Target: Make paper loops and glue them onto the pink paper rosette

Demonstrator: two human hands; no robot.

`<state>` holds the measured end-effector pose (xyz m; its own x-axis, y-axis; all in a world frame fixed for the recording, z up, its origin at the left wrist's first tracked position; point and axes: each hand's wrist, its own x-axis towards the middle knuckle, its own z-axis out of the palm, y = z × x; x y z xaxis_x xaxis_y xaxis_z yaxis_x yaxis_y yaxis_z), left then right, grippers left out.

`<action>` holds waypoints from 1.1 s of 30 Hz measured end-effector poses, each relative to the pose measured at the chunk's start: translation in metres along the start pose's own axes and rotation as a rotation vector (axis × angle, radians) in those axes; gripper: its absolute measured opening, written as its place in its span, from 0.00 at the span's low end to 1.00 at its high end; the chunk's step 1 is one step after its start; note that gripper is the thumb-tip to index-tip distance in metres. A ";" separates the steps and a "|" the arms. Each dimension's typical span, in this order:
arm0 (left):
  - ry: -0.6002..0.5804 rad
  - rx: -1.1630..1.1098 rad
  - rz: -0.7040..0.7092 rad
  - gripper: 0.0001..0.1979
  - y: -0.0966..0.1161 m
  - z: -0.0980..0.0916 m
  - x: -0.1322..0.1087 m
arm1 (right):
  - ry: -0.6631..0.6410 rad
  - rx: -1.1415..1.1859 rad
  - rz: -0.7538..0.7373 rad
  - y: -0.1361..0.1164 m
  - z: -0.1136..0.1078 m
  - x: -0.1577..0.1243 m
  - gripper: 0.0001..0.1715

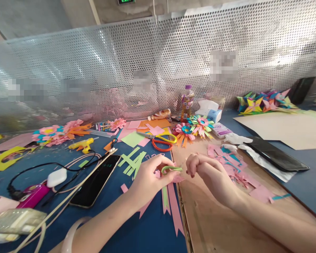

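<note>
My left hand [150, 177] pinches a curled green paper strip [171, 169] together with a pink paper piece, low over the blue table. My right hand [208, 172] is closed just to the right of it, fingertips near the strip's end; whether it grips the strip is unclear. Long pink and green paper strips [171, 205] lie on the table under the hands. More green strips [133, 161] lie just behind my left hand.
A brown board [226, 218] lies under my right arm, with pink and blue scraps [234, 165]. Scissors [160, 140], paper flowers [197, 126], a bottle [186, 102], a glue gun [83, 144], two phones [96, 184] [276, 154], cables and a perforated metal screen [158, 59] surround the work area.
</note>
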<state>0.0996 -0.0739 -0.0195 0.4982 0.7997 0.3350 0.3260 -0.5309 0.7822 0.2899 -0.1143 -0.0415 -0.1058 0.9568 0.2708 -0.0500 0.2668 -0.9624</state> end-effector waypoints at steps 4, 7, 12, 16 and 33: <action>-0.004 -0.004 0.001 0.03 0.000 0.000 0.001 | -0.085 0.094 0.054 0.001 -0.001 -0.001 0.13; -0.003 -0.010 0.012 0.03 0.000 0.000 0.001 | -0.086 0.127 0.079 0.001 -0.002 0.000 0.13; 0.008 0.001 0.004 0.05 0.000 -0.001 0.000 | -0.014 0.005 0.121 -0.002 -0.001 0.003 0.14; -0.001 0.033 0.028 0.08 -0.001 -0.001 -0.001 | 0.015 -0.159 0.115 -0.009 -0.001 0.004 0.13; 0.014 0.119 0.199 0.05 -0.005 -0.002 0.000 | 0.123 0.055 0.159 0.002 -0.002 0.008 0.17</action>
<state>0.0965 -0.0702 -0.0226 0.5515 0.6789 0.4846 0.3152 -0.7075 0.6325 0.2914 -0.1059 -0.0412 0.0057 0.9942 0.1077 -0.0970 0.1077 -0.9894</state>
